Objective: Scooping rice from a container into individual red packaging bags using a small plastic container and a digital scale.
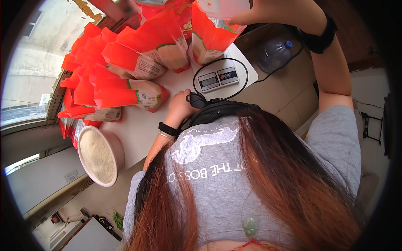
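At the top edge of the head view, my right hand (276,12) grips a translucent white plastic container (222,7), partly cut off by the frame. The container is at the mouth of an upright red bag (211,35), which stands by a kitchen scale (218,79) with a small display. My left hand (181,105) rests at the table's near edge, left of the scale, its fingers curled. A round black piece (196,100) sits against it, and whatever the fingers hold is hidden. A black cable (247,77) loops around the scale's display.
Several open red bags with pale contents (146,94) crowd the white table (138,134). A pink tub of pale grain (98,154) stands at the left edge. A large clear bottle with a blue cap (274,54) is on the floor at right. A window (29,62) is at left.
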Demonstrator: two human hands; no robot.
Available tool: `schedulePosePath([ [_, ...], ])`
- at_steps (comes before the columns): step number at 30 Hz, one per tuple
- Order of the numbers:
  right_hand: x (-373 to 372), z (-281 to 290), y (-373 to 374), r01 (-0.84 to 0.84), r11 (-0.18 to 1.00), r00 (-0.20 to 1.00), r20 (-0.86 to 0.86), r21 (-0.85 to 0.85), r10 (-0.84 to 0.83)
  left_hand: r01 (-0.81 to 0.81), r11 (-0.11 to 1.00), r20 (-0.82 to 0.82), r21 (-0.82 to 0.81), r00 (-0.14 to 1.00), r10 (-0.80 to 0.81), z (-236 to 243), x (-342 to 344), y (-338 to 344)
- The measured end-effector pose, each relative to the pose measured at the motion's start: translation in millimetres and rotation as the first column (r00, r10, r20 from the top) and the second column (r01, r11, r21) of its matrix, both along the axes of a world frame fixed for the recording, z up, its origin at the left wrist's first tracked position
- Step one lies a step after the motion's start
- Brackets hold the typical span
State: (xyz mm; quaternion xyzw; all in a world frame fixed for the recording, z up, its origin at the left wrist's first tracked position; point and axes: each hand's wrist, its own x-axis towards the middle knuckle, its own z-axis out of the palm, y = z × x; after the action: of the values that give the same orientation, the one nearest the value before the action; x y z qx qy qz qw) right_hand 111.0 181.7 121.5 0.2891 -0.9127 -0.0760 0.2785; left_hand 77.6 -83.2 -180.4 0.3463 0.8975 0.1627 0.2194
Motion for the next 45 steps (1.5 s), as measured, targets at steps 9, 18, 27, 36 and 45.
schedulePosePath([
  [9,-8.7,-14.9,36.9,-0.137,0.985,0.974,-0.195,-0.105,0.115,-0.15,0.979,0.057,0.138,0.988,0.143,22.7,-4.6,-25.5],
  [18,6.1,-31.1,49.0,0.037,0.516,0.996,-0.012,-0.856,-0.091,-0.215,0.877,0.093,0.429,0.977,0.194,66.7,-18.6,-17.4],
  [27,27.8,-55.2,48.3,-0.011,0.04,0.998,-0.013,-0.999,-0.058,-0.095,0.847,-0.014,0.523,0.993,0.12,95.6,-33.8,15.2],
  [36,96.4,-83.6,-16.9,0.36,-0.086,0.78,0.249,-0.929,0.573,0.04,0.717,-0.033,0.695,0.999,-0.024,140.2,-5.3,19.2],
  [45,58.3,-153.0,-43.6,0.665,0.16,0.517,0.604,-0.73,0.607,-0.001,0.562,-0.011,0.827,1.0,0.019,113.8,5.7,-0.3],
])
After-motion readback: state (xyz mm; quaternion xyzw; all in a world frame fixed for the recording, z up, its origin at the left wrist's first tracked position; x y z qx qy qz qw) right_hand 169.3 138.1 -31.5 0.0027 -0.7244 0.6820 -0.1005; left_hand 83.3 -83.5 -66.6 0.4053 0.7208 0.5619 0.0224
